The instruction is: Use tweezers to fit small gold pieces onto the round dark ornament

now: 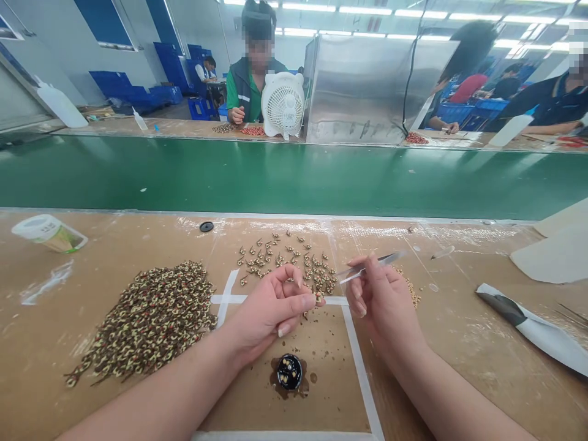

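Observation:
My left hand (271, 306) is curled, thumb and fingertips pinched on a tiny piece I cannot make out. My right hand (381, 297) is closed round metal tweezers (372, 264), whose tips point up and right. Both hands hover over a taped square (349, 343) on the brown bench. Just beyond them lie several small brown-and-cream parts (289, 257), spread loosely. A big heap of the same kind of parts (147, 318) lies to the left. A small black dish (289, 372) with a few parts in it sits near me, between my forearms.
A white lidded tub (48, 233) lies on its side at far left. A black disc (206, 226) rests near the green conveyor belt (294, 177). Paper sheets (551, 257) lie at right. Across the belt, a person sits behind a white fan (282, 104); other workers sit farther right.

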The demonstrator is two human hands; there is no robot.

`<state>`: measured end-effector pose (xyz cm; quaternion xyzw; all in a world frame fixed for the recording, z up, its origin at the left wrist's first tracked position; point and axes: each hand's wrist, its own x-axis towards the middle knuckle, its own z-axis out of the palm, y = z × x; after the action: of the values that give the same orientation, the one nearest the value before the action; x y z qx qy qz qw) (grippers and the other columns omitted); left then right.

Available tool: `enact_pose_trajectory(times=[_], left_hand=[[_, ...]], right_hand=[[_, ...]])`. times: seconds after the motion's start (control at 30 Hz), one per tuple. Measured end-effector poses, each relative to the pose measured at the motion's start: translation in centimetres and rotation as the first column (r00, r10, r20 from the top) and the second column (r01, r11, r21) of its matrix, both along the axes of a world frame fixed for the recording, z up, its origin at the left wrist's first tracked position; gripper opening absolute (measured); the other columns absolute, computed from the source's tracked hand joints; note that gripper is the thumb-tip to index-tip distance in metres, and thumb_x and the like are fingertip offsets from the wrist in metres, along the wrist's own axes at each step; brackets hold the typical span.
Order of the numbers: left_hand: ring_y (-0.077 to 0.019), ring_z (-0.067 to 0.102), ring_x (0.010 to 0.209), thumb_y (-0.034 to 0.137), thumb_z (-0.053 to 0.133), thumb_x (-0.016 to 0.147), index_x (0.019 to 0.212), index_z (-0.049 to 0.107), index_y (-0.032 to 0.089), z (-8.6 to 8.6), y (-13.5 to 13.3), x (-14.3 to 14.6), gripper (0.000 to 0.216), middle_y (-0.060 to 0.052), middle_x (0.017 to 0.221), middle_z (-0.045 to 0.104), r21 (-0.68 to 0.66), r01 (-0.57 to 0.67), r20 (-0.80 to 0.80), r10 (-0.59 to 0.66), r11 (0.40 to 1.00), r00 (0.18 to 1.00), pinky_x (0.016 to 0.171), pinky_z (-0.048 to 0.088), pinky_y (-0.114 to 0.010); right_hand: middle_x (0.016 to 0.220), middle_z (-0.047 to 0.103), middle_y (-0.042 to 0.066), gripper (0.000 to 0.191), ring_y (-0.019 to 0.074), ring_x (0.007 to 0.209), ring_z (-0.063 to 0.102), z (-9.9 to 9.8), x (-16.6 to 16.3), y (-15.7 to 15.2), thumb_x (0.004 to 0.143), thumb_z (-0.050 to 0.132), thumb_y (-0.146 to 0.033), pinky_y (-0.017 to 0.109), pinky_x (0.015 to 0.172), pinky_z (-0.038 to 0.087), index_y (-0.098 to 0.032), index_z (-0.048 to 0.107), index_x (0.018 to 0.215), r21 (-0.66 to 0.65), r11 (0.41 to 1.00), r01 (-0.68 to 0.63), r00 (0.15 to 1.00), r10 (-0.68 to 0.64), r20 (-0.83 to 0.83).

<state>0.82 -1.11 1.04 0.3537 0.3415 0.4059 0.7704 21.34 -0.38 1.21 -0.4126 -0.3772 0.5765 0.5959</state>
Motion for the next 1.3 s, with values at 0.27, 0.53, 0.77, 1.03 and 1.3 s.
enact_pose_trajectory(times=[0.27,0.53,0.77,1.03,1.3], left_hand=[[0.0019,0.035,0.041,0.037,0.096,0.076,0.112,0.068,0.022,0.1,0.0,0.2,0.048,0.005,0.085,0.067,0.04,-0.023,-0.055,0.025,0.999,0.998,0.043,0.018,-0.018],[-0.0032,0.029,0.042,0.045,0.089,0.081,0.105,0.074,0.021,-1.0,1.0,-0.6,0.037,0.009,0.054,0.051,0.165,-0.058,-0.154,0.083,0.985,0.985,0.048,0.022,-0.019],[-0.0042,0.032,0.043,0.049,0.088,0.082,0.105,0.075,0.02,-1.0,1.0,-0.8,0.039,0.009,0.051,0.048,0.232,-0.072,-0.159,0.11,0.97,0.981,0.05,0.025,-0.019],[-0.0046,0.036,0.046,0.048,0.09,0.082,0.104,0.076,0.019,-0.5,1.0,-0.9,0.039,0.007,0.055,0.053,0.244,-0.037,-0.153,0.076,0.969,0.985,0.053,0.031,-0.018],[0.0006,0.037,0.043,0.048,0.093,0.075,0.098,0.075,0.016,0.1,0.5,-0.3,0.043,-0.002,0.086,0.072,0.236,-0.151,-0.053,0.168,0.96,0.984,0.047,0.028,-0.018]], right_hand=[[0.068,0.058,0.0,0.045,0.0113,0.055,0.048,-1.0,0.8,0.9,0.093,0.075,-0.061,0.026,0.052,0.038,-0.02,0.072,0.076,0.172,0.981,0.093,0.988,-0.113,0.11],[0.075,0.057,0.002,0.05,0.0171,0.073,0.053,0.7,2.7,1.2,0.101,0.062,-0.056,0.03,0.072,0.046,-0.02,0.063,0.066,0.403,0.871,0.28,0.849,-0.421,0.32],[0.082,0.068,0.004,0.056,0.0229,0.078,0.061,1.8,17.0,-2.2,0.092,0.061,-0.072,0.035,0.076,0.05,-0.019,0.072,0.107,0.351,0.824,0.445,0.511,-0.555,0.656],[0.086,0.08,0.013,0.045,0.0356,0.088,0.071,1.4,27.9,-3.1,0.06,0.085,-0.062,0.04,0.077,0.048,-0.02,0.082,0.079,0.029,0.893,0.448,0.236,-0.15,0.96],[0.069,0.066,0.001,0.051,0.0219,0.069,0.061,4.0,21.1,-0.3,0.073,0.077,-0.07,0.032,0.065,0.043,-0.02,0.074,0.078,-0.019,0.971,0.239,0.36,-0.07,0.93]])
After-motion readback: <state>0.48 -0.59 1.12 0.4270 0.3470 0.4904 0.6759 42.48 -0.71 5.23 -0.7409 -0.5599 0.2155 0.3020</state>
